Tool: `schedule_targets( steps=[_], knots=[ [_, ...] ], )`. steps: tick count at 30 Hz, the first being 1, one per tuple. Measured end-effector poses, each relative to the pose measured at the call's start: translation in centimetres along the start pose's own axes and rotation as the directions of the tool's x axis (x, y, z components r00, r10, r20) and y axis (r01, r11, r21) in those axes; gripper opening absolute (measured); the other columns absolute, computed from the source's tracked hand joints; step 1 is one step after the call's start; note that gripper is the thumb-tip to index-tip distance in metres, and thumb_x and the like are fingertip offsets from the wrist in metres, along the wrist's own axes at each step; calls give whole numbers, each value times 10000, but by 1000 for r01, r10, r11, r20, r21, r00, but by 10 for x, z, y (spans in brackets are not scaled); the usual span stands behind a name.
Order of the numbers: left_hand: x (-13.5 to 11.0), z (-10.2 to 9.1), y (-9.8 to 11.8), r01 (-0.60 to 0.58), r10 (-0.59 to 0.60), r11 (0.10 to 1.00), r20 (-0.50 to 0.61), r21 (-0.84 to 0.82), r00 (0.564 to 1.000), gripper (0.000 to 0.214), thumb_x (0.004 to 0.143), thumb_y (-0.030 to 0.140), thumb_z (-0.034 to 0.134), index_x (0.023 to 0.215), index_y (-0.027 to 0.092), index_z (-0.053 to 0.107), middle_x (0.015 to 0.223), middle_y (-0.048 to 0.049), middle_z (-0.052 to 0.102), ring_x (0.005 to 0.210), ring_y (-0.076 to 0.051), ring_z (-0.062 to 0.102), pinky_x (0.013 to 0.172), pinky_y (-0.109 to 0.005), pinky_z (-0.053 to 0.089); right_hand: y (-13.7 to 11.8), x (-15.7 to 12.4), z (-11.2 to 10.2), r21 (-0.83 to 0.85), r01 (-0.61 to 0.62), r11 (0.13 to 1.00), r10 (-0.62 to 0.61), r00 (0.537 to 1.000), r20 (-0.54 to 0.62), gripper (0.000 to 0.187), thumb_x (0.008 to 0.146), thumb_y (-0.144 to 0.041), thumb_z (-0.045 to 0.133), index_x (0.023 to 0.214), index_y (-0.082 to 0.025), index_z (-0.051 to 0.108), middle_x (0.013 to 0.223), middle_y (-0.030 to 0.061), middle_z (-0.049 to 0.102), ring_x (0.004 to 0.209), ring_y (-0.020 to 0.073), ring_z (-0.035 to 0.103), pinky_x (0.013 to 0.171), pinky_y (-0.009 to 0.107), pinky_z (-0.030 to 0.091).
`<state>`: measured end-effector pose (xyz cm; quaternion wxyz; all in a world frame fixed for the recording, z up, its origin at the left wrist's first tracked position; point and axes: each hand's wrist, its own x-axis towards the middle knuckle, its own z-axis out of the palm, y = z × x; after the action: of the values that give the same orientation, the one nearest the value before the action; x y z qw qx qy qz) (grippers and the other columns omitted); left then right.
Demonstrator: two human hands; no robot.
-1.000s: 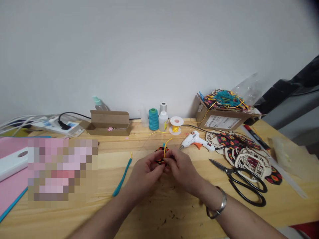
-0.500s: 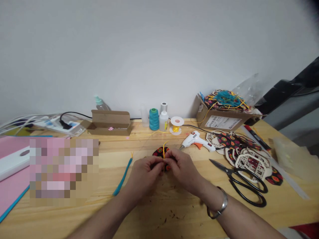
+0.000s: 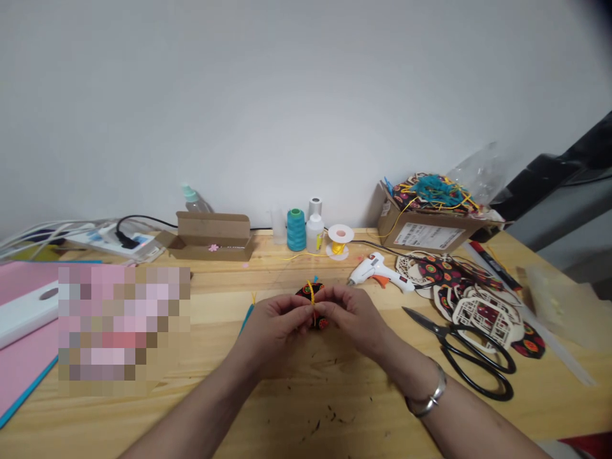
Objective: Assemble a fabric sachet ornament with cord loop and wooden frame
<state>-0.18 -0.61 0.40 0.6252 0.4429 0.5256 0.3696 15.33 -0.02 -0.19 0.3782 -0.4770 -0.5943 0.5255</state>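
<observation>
In the head view, both my hands meet in the middle of the table over a dark fabric piece (image 3: 321, 323) with red and orange flower patterns. A yellow cord (image 3: 312, 292) runs across it, between my fingertips. My left hand (image 3: 275, 322) is closed in a pinch at the cord's left side. From the right, my right hand (image 3: 351, 315) pinches at the same spot, thumb and forefinger together. The fingers hide much of the piece and the cord's lower end. Beside my left hand lies a teal tassel (image 3: 247, 317) with a yellow tip, partly covered by the hand.
To the right lie black-handled scissors (image 3: 444, 331), a white glue gun (image 3: 380, 271) and a pile of wooden cutouts (image 3: 488, 319). At the back stand teal thread (image 3: 296, 231), a yellow cord spool (image 3: 340, 234), an open small box (image 3: 213, 239) and a filled carton (image 3: 423, 233).
The fabric piece has turned slightly and the cord's top has shifted left. A small teal bit now shows above it. My left hand covers more of the tassel; my right forearm has rolled and lowered.
</observation>
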Motion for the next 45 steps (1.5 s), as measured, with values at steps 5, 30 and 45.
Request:
schedule_targets(
  steps=[5,30,45],
  knots=[
    [2,-1,-1,0,-4,997,-48,-82,999,161,609,296,729,663,145,715,549,1,612,467,-76,439,429,-185,286,4,0,-4,-147,18,989,-21,999,-25,126,736,-202,559,764,-156,674,708,12,666,659,136,568,628,258,436],
    [4,4,-10,118,-109,856,47,-503,993,163,588,195,765,689,94,686,516,42,527,392,8,304,373,-130,171,15,-21,16,-889,426,167,-628,741,237,185,852,-106,442,710,-173,541,626,38,568,565,162,482,509,301,255],
    [3,10,-17,170,-160,796,68,-581,985,167,583,157,783,677,100,657,449,81,447,364,13,308,360,-109,210,6,-25,20,-910,414,-29,-680,659,321,198,860,-91,398,713,-167,507,585,38,538,516,163,448,464,302,260]
  ],
)
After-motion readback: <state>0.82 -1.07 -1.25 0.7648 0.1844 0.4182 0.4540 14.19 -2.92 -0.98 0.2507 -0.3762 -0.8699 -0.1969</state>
